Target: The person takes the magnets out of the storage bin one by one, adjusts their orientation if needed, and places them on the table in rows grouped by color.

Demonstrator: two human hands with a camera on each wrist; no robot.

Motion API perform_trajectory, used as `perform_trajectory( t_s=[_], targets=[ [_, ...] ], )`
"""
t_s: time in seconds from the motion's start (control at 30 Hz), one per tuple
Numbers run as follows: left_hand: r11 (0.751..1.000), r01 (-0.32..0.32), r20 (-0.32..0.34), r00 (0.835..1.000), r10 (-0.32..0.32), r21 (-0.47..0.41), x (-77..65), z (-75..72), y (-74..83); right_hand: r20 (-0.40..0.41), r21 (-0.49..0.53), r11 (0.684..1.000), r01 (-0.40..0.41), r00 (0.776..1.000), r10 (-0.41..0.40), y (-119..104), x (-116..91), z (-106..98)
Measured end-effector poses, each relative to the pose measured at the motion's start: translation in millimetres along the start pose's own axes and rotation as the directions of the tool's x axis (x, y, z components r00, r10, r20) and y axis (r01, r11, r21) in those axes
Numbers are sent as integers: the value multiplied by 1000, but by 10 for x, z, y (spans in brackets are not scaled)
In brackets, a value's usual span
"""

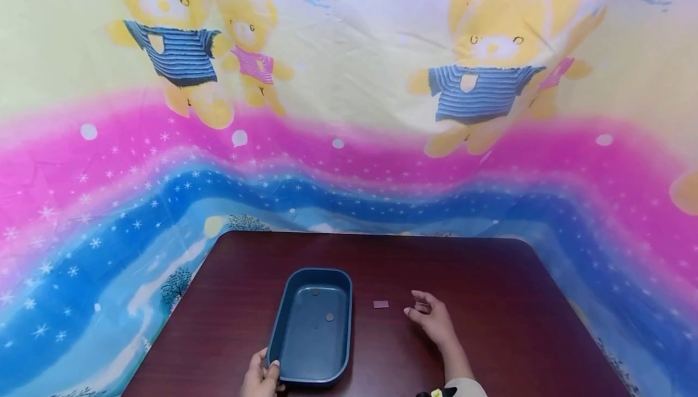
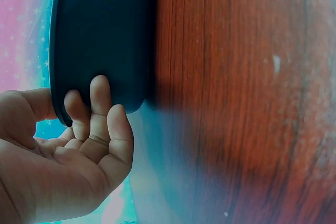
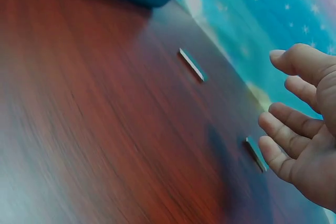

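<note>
At lower centre of the head view, a smooth, dark-teal, round-cornered tray (image 1: 311, 351) is gripped by the left hand (image 1: 259, 379); rightward, a small, flat, pinkish rectangular piece (image 1: 380, 304) is flanked by the loosely opened right hand (image 1: 435, 322).

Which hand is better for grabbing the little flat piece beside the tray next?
Probably the right hand: it is nearer the flat piece and seems to hold nothing. The left hand grips the tray at its near left corner, with the tray between it and the piece.
</note>
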State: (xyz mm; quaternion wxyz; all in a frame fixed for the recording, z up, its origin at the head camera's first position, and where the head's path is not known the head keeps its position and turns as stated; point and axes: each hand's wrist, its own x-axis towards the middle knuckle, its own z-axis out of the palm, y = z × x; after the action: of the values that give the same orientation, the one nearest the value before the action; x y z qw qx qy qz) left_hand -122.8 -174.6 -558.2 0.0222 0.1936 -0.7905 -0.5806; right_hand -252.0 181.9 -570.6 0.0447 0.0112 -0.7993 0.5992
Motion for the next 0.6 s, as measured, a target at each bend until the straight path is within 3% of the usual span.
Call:
perform_trajectory(
  t_s=[0.37,0.6],
  targets=[
    [998,-50,-12,999,50,-38,-2,11,-33,46,20,999,40,998,-41,-259,-88,192],
    [998,-43,-8,999,43,-39,7,10,-43,70,37,997,66,995,-69,-408,-123,287]
  ],
)
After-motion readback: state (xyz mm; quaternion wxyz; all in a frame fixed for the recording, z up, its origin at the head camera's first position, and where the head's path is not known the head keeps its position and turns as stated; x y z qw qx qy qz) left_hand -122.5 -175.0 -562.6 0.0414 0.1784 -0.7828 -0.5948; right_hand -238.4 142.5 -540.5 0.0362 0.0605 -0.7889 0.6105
